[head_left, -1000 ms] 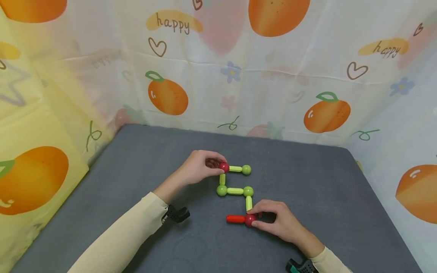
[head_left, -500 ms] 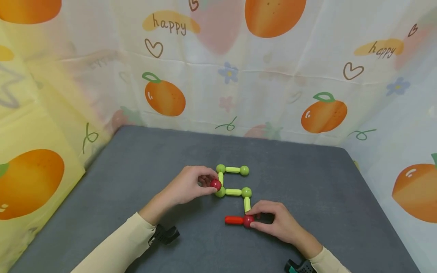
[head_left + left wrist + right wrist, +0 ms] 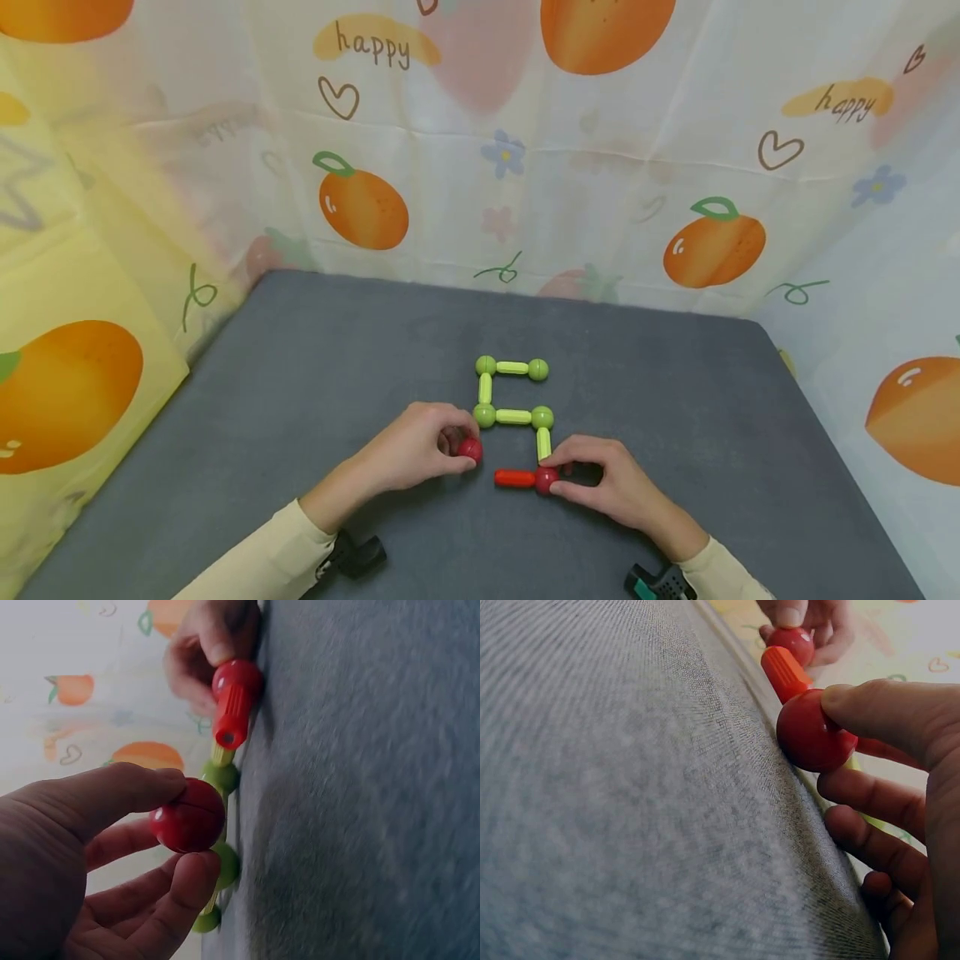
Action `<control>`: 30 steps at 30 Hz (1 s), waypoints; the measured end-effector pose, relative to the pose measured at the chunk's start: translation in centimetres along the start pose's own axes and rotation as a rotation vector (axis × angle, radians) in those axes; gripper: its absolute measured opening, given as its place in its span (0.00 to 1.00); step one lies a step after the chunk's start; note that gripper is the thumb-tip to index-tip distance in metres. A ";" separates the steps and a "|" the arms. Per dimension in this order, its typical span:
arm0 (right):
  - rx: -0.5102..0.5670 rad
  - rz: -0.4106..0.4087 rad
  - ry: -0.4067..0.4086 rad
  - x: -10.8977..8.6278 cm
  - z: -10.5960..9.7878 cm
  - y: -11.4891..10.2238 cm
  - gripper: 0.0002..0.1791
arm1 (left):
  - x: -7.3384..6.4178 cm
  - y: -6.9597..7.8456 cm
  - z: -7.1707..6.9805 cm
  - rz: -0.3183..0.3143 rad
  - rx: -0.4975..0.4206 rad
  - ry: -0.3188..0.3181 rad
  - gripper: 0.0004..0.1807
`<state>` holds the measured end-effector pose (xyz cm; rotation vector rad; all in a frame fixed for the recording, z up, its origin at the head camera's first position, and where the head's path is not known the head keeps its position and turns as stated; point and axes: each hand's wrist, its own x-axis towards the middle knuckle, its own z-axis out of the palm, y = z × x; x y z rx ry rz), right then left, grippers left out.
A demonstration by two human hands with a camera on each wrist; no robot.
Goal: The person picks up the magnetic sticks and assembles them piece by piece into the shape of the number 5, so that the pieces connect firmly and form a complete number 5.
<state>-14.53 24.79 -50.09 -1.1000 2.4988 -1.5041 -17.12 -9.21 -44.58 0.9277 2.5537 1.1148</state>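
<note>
My left hand (image 3: 420, 446) pinches a loose red ball (image 3: 189, 816) between thumb and fingers, a short way left of the free end of a red rod (image 3: 514, 477). That rod joins a second red ball (image 3: 815, 731), which my right hand (image 3: 611, 483) holds between thumb and fingertips. From this ball a light-green rod (image 3: 543, 444) runs up to a green ball (image 3: 542, 417). Further green rods and balls continue from there in a stepped line, through a corner ball (image 3: 484, 415) and an upper ball (image 3: 486, 365) to an end ball (image 3: 538, 369).
All the pieces lie on a dark grey table (image 3: 360, 333). Behind it hangs a pale curtain (image 3: 450, 192) printed with oranges and hearts. Each wrist wears a small black camera, such as the left wrist camera (image 3: 356, 557).
My left hand has brought its red ball down from the upper left corner, past the green corner ball, toward the red rod. A green ball now shows at the upper corner. The right hand stays put.
</note>
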 end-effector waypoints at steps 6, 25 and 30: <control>-0.008 -0.007 -0.004 0.2 -0.2 0.1 0.14 | 0.2 0.1 0.9 -0.001 0.014 -0.026 0.12; -0.013 0.006 0.000 0.0 -0.3 -0.1 0.14 | 0.5 0.5 2.1 -0.005 -0.030 -0.065 0.15; -0.018 0.028 0.005 -0.1 -0.3 -0.2 0.15 | 0.7 0.6 2.3 -0.006 -0.030 -0.075 0.15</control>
